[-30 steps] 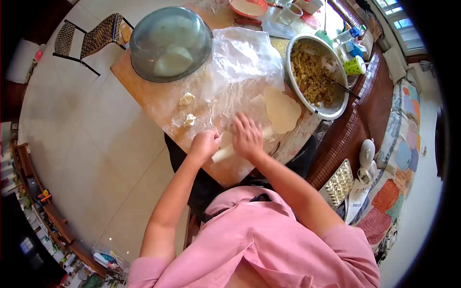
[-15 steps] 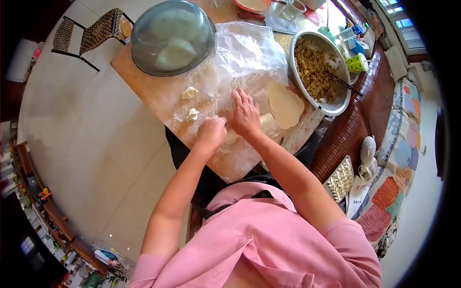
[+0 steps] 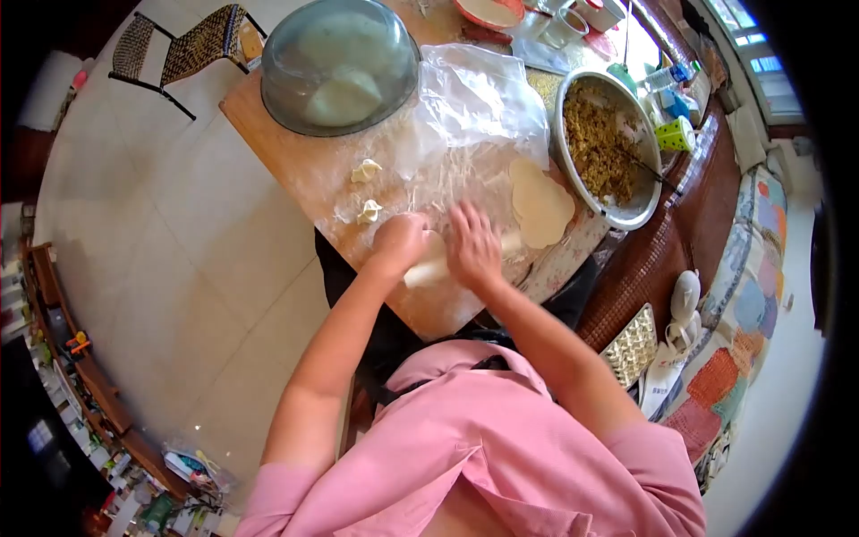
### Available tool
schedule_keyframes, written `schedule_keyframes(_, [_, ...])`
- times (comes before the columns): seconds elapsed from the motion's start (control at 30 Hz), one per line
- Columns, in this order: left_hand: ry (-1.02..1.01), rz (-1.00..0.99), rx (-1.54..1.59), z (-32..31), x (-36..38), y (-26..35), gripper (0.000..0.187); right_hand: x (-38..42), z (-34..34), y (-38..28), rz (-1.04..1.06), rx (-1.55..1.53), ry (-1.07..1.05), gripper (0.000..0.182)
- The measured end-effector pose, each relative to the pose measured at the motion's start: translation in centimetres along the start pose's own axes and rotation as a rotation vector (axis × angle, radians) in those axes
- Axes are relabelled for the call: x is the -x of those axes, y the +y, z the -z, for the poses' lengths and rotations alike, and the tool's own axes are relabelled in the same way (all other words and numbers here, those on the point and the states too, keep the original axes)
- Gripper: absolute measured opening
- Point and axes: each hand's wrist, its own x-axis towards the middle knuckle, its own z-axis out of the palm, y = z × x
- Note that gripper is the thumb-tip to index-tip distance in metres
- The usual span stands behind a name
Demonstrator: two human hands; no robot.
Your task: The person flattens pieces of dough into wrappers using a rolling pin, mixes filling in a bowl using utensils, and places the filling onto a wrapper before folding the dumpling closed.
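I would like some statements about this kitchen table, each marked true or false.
1. Both hands rest on the rolling pin. True: left hand, right hand.
2. The metal bowl is empty. False: it holds a brownish filling.
3. Flat dough rounds lie between the hands and the metal bowl. True.
4. The glass bowl stands upright with soup inside. False: it lies upside down over white dough.

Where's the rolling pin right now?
Head view, near edge of the board: the rolling pin lies under both hands, left hand and right hand, just left of the flat wrappers.
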Motion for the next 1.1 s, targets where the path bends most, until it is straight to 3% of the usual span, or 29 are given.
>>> schedule_keyframes(0.07, [-0.014,0.083,0.153,0.4,0.5,-0.2,0.013,3.2,-0.2,1.5,0.018,0.139,-0.131,0.047])
schedule_keyframes(0.13, [-0.109,0.250,0.415,0.5,1.6,-0.3,0.014,0.8,-0.2,0.6,0.003,0.065,-0.114,0.047])
schedule_keyframes(0.17, [-0.128,0.257,0.410,0.1,1.9,-0.2,0.014,-1.0,-0.1,0.1,-0.002,0.005,-0.081,0.048])
schedule_keyframes(0.27, [-0.015,0.052,0.019,-0.4,0.7,0.4,0.018,-3.6,-0.5,-0.6,-0.039,-0.011,-0.012,0.049])
schedule_keyframes(0.37, [-0.004,0.084,0.151,-0.3,-0.1,-0.3,0.019,-1.0,0.4,-0.2,0.006,0.005,0.012,0.052])
schedule_keyframes(0.43, [-0.003,0.154,0.220,-0.2,0.1,-1.2,0.019,1.8,1.1,0.4,0.014,0.090,-0.211,0.051])
schedule_keyframes(0.5, [-0.085,0.118,0.352,-0.8,1.2,-2.0,0.020,1.0,0.1,0.5,0.057,0.090,-0.120,0.051])
schedule_keyframes(0.57, [-0.119,0.169,0.287,-0.4,0.9,-0.2,0.016,-2.7,-0.1,-0.4,-0.006,-0.031,-0.054,0.051])
schedule_keyframes(0.67, [-0.001,0.037,0.034,-0.4,-0.6,0.8,0.017,-4.0,-0.4,-0.6,-0.014,-0.002,0.027,0.049])
schedule_keyframes(0.83, [0.007,0.256,0.319,-0.4,0.4,-1.2,0.020,2.1,0.1,0.9,0.080,0.107,-0.083,0.046])
schedule_keyframes(0.9, [-0.073,0.156,0.292,-0.2,1.7,-1.0,0.019,-0.6,0.6,-0.6,0.010,0.043,-0.100,0.046])
schedule_keyframes(0.93, [-0.017,0.071,0.184,-0.2,1.8,-0.7,0.017,-2.3,0.5,-0.9,-0.038,-0.003,-0.087,0.047])
schedule_keyframes(1.03, [-0.007,0.001,-0.082,0.3,-0.2,1.0,0.015,-4.5,-0.5,-1.1,-0.045,-0.023,0.034,0.046])
schedule_keyframes(1.1, [-0.015,0.030,-0.051,0.1,-0.8,0.5,0.015,-1.4,0.0,-0.4,-0.005,0.020,0.023,0.047])
